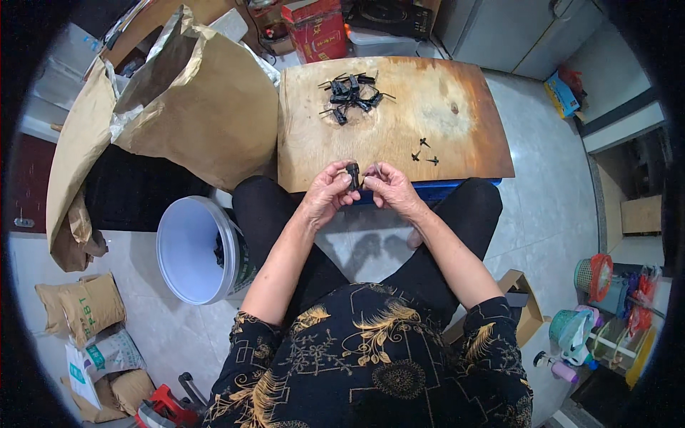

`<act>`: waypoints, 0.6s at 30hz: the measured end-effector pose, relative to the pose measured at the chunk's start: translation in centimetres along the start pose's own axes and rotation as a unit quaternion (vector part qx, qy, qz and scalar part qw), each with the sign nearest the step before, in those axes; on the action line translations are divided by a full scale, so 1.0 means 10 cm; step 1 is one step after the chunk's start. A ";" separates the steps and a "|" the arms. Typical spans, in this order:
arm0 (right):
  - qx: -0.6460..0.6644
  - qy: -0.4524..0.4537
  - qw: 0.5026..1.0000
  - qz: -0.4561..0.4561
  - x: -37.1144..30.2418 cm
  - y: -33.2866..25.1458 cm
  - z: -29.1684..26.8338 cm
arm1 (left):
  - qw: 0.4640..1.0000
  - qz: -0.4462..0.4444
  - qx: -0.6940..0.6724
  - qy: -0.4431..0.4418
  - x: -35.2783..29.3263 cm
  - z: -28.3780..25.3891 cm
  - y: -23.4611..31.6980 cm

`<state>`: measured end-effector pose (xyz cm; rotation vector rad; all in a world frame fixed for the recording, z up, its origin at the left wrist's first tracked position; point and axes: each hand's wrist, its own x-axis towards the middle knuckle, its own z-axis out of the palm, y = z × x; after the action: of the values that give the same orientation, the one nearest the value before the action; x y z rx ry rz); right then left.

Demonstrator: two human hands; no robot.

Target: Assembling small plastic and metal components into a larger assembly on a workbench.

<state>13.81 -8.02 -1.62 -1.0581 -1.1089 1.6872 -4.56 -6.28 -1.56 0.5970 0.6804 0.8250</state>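
At the near edge of a wooden board (pixel 307 128), my left hand (pixel 330 191) pinches a small black plastic part (pixel 353 173) upright between thumb and fingers. Close beside it, my right hand (pixel 392 189) has its thumb and forefinger pressed together near the part's right side; what it holds, if anything, is too small to make out. Farther back on the board lies a pile of similar black parts (pixel 349 93) with thin rods sticking out. To the right of my hands, a few tiny black cross-shaped pieces (pixel 424 143) lie apart from the pile.
A large open brown paper sack (pixel 207 107) stands against the board's left side. Below it is a white bucket (pixel 171 250) with black pieces inside. A red box (pixel 317 32) sits behind the board. An open cardboard box (pixel 528 314) is at my right, and filled bags (pixel 89 307) lie at far left.
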 end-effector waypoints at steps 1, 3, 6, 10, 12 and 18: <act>0.003 -0.001 1.000 0.013 -0.01 -0.03 0.00 | 1.000 0.000 0.001 0.000 -0.01 0.02 0.00; 0.016 -0.015 1.000 0.020 -0.01 -0.01 -0.01 | 1.000 -0.001 0.029 -0.006 -0.04 0.06 0.01; 0.062 -0.035 0.996 0.046 -0.03 0.01 -0.05 | 0.995 -0.023 0.089 -0.034 -0.01 0.01 -0.04; 0.091 -0.049 0.992 0.071 -0.05 -0.01 -0.07 | 0.993 -0.025 0.108 -0.046 -0.02 0.03 -0.03; 0.079 -0.051 0.992 0.079 -0.03 0.02 -0.09 | 0.978 -0.012 0.201 -0.047 -0.03 0.08 -0.02; -0.033 -0.024 0.996 0.080 -0.01 0.07 0.00 | 0.937 0.033 0.347 -0.006 0.00 0.11 -0.17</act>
<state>13.71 -8.25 -2.27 -1.1800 -1.1440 1.8202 -3.02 -7.46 -2.05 1.2664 0.9502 0.6281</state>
